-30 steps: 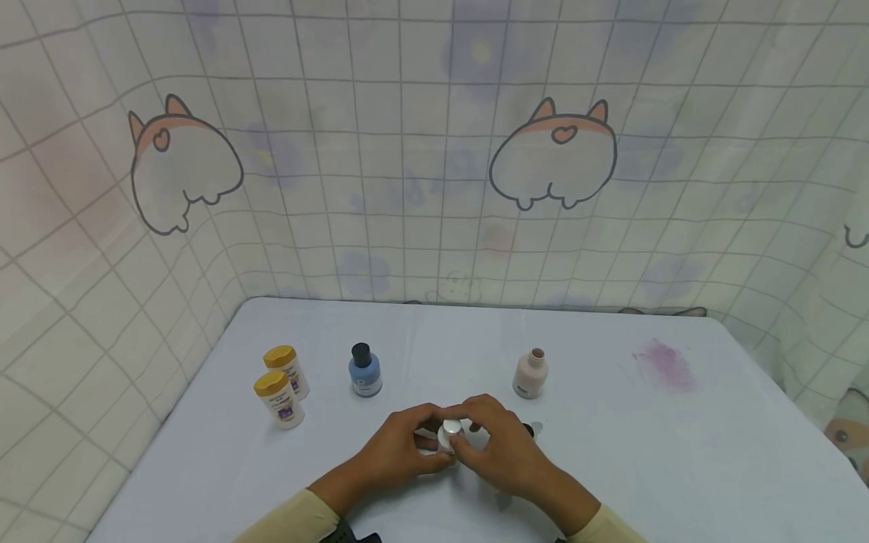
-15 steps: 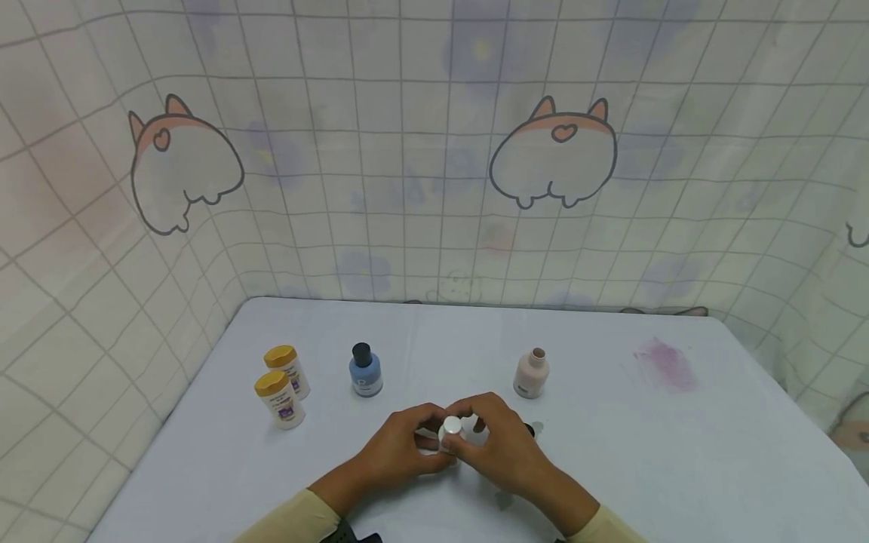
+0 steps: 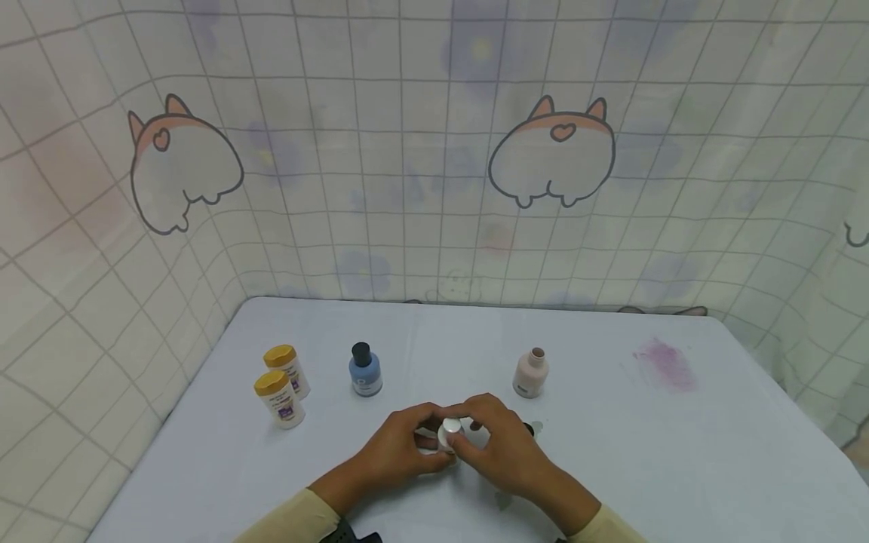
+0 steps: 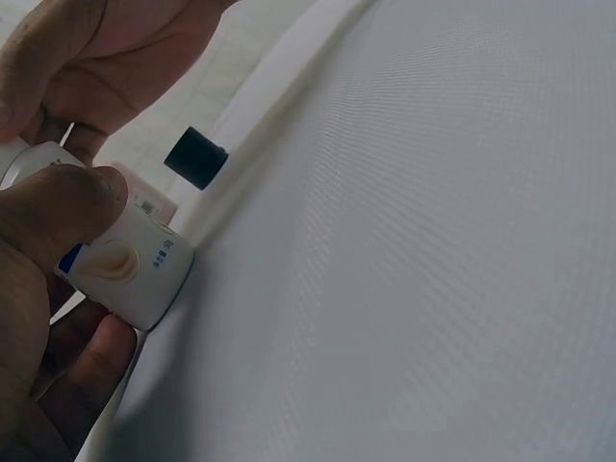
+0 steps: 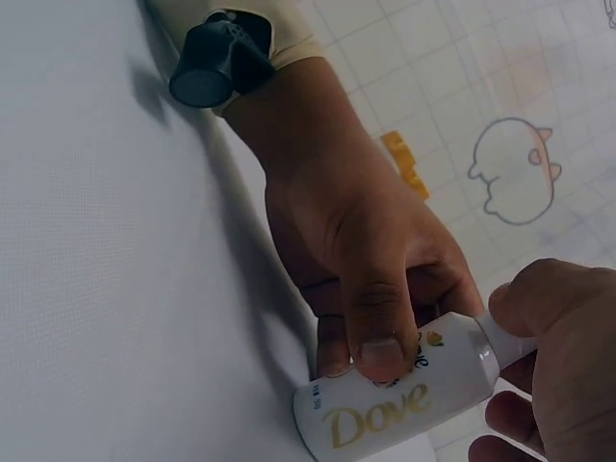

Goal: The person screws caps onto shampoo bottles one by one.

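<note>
A small white Dove bottle (image 5: pixel 390 409) stands on the table near its front middle. My left hand (image 3: pixel 402 443) grips its body, the thumb (image 4: pixel 89 197) lying across the label and the fingers behind. At the top, my right hand (image 3: pixel 501 450) pinches the white cap (image 3: pixel 451 427) between thumb and fingers. The cap sits on the bottle's neck; whether it is tight cannot be told. Behind my right hand lies a black cap (image 4: pixel 196 158), mostly hidden in the head view. Farther back, a pale pink bottle (image 3: pixel 530 376) stands with its neck uncovered.
A blue bottle (image 3: pixel 366 376) with a black cap stands at the back left. Two white bottles with yellow lids, one nearer (image 3: pixel 280 402) and one farther (image 3: pixel 290 366), stand left of it. A pink stain (image 3: pixel 667 365) marks the white table at right.
My right fingers have shifted slightly around the white cap and back to nearly their earlier pose. The left hand and the bottle have stayed in place.
</note>
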`<state>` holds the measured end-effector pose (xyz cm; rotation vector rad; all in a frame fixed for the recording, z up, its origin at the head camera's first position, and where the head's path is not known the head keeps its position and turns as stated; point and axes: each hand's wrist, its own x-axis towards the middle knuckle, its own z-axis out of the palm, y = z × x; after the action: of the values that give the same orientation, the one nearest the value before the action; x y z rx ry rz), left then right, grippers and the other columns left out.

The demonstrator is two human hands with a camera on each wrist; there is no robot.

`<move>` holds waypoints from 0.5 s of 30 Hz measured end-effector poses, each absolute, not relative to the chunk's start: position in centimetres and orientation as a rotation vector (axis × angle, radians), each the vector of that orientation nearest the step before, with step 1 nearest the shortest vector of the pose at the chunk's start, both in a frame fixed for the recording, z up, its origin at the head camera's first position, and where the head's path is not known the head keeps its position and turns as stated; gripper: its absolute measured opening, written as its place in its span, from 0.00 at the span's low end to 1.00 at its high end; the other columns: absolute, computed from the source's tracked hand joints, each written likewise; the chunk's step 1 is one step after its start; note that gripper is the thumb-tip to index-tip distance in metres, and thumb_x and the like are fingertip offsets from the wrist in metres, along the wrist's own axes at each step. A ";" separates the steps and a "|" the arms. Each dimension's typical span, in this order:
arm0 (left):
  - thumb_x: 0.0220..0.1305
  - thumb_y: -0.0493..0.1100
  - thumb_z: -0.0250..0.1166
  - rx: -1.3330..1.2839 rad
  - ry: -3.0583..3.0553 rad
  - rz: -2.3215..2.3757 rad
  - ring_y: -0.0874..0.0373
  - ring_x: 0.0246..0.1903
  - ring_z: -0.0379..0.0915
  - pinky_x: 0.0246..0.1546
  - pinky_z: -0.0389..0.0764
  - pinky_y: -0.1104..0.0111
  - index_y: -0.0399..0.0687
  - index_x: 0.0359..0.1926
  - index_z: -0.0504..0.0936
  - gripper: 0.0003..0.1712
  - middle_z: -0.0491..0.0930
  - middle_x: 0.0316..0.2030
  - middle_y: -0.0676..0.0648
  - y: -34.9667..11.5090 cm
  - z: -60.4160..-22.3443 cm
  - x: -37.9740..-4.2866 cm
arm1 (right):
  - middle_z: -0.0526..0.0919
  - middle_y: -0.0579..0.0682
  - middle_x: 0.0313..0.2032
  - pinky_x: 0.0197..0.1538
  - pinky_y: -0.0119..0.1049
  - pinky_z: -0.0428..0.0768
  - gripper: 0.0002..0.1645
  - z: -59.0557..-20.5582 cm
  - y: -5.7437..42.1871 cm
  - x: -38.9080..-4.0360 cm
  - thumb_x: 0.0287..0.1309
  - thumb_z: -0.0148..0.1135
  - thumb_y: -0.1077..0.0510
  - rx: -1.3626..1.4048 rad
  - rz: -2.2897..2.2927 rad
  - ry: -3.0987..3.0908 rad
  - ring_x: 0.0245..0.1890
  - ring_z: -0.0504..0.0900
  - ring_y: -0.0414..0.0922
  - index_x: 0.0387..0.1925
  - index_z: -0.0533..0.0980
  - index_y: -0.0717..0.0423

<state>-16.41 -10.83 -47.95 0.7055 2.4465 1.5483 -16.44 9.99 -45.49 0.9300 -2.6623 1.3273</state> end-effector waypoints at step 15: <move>0.52 0.50 0.72 0.739 2.422 1.563 0.64 0.45 0.76 0.45 0.78 0.73 0.60 0.51 0.74 0.26 0.77 0.45 0.58 -11.0 -49.1 -17.0 | 0.74 0.28 0.43 0.41 0.35 0.77 0.19 -45.3 9.6 -16.3 0.53 0.64 0.37 0.821 1.321 -2.704 0.41 0.73 0.35 0.46 0.73 0.32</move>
<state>-16.97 -10.98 -49.06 0.7392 2.4218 1.5635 -16.32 9.64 -45.35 0.8215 -2.7044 1.3215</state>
